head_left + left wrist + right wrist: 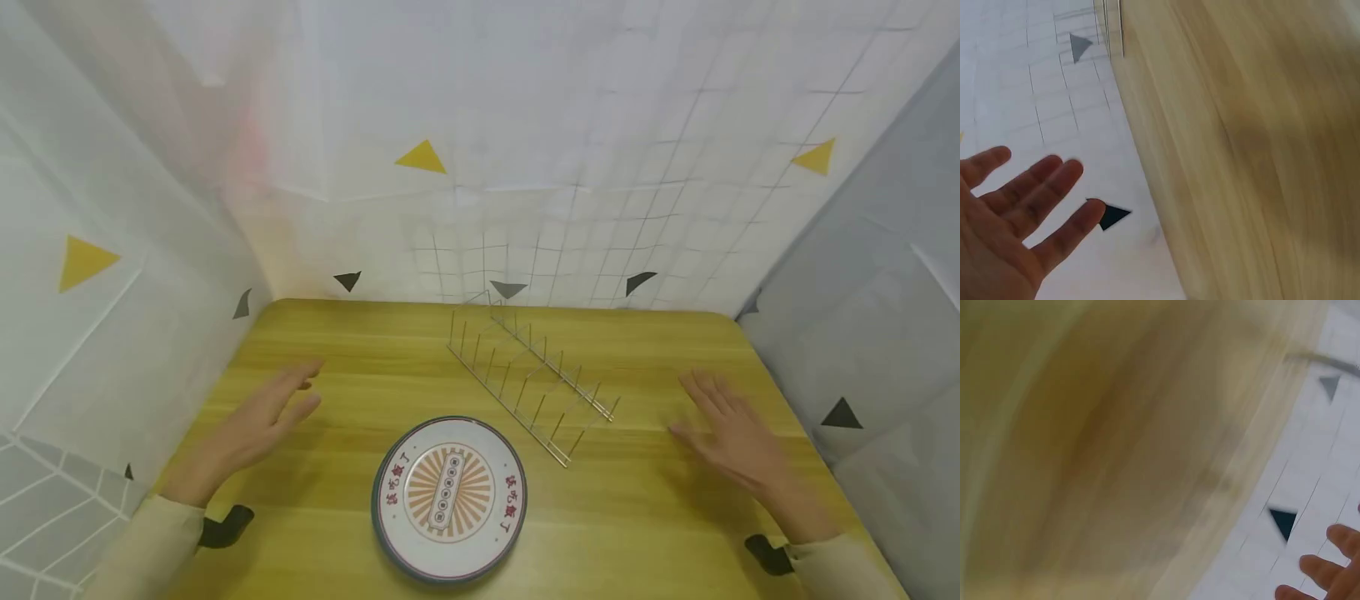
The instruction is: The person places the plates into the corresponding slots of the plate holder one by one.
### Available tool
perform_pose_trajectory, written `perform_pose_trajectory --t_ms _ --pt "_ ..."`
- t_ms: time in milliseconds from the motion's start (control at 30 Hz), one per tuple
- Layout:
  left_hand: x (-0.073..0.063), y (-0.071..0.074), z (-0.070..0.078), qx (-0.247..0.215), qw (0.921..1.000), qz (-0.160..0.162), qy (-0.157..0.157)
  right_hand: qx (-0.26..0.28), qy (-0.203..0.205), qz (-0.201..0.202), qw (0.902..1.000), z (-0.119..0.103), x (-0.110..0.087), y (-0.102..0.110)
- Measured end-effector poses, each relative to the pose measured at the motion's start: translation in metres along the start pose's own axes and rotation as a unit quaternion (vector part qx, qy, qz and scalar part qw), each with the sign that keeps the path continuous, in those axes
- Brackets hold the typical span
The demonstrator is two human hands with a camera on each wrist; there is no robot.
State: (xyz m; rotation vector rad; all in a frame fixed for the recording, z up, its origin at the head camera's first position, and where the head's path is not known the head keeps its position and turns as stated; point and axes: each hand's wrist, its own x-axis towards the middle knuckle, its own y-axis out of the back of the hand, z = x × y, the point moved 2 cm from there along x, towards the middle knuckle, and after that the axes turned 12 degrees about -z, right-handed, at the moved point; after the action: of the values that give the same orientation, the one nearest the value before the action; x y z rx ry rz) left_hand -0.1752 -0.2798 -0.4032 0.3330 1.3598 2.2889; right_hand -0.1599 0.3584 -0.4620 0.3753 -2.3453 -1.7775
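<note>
A round plate (402,533) with a dark rim, red characters and an orange sunburst lies near the table's front, its edge looking thick like a stack. Behind it and to the right, a wire dish rack (517,408) with upright prongs stands at a slant. My left hand (258,417) hovers over the table left of the plate, fingers extended and holding nothing; the left wrist view shows its spread fingers (1054,187). On the far side, my right hand (731,433) is held right of the rack, fingers stretched out, blurred, with nothing in it.
The wooden table (360,358) has rounded back corners. White sheeting (525,100) with yellow and black triangles walls it at the back and both sides. Dark straps (225,527) show at both wrists, beside light sleeves.
</note>
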Motion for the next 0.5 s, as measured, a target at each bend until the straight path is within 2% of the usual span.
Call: perform_pose_trajectory --t_ms 100,233,367,500 --pt "0.008 -0.010 0.005 -0.029 0.9990 -0.024 -0.023 0.048 0.024 0.011 0.9985 -0.019 0.006 -0.006" --pt "0.024 -0.028 0.018 -0.047 0.9958 -0.073 -0.029 0.119 0.041 0.016 0.9920 -0.043 0.016 -0.014" --pt "0.040 -0.049 0.031 -0.063 0.9874 -0.137 -0.047 0.170 0.041 0.015 0.9844 -0.064 0.027 -0.024" --pt "0.055 -0.068 0.036 -0.063 0.9787 -0.180 -0.076 0.207 0.037 0.016 0.9776 -0.084 0.038 -0.035"
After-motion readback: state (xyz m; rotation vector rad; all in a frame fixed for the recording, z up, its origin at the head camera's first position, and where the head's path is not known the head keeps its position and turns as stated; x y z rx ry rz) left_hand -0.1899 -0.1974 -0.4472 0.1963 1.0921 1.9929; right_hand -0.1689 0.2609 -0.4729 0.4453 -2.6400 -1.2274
